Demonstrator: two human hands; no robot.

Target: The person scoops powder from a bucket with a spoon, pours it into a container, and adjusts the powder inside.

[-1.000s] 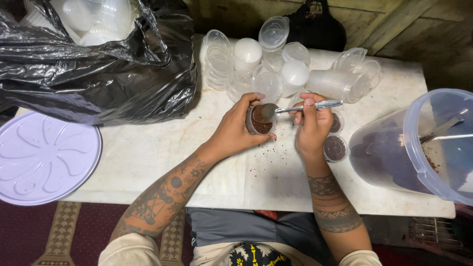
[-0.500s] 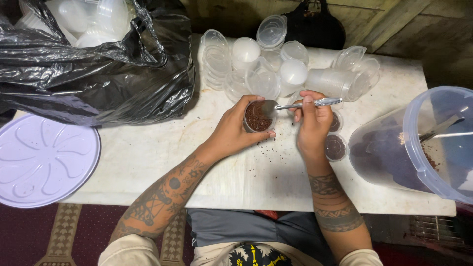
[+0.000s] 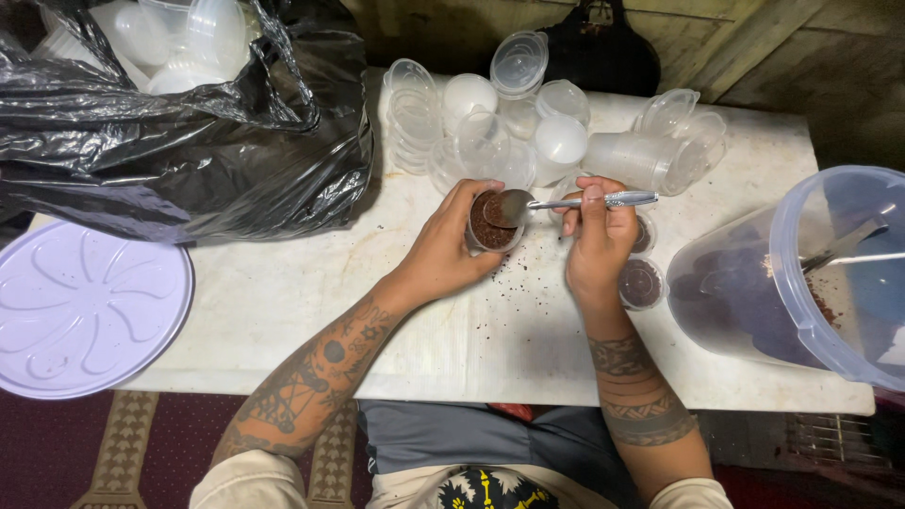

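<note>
You're looking down on a white table (image 3: pixel 283 311), its top scuffed and speckled with dark crumbs, a worn edge nearest you. Behind it runs a wall of rough wooden planks (image 3: pixel 754 47), dim and greenish, with a dark bag (image 3: pixel 603 57) slumped against it. Under the table you've got a deep red carpet (image 3: pixel 123 452) with pale patterned strips. Light falls from above, bright on the tabletop, fading fast to shadow at the back and the right corner.
</note>
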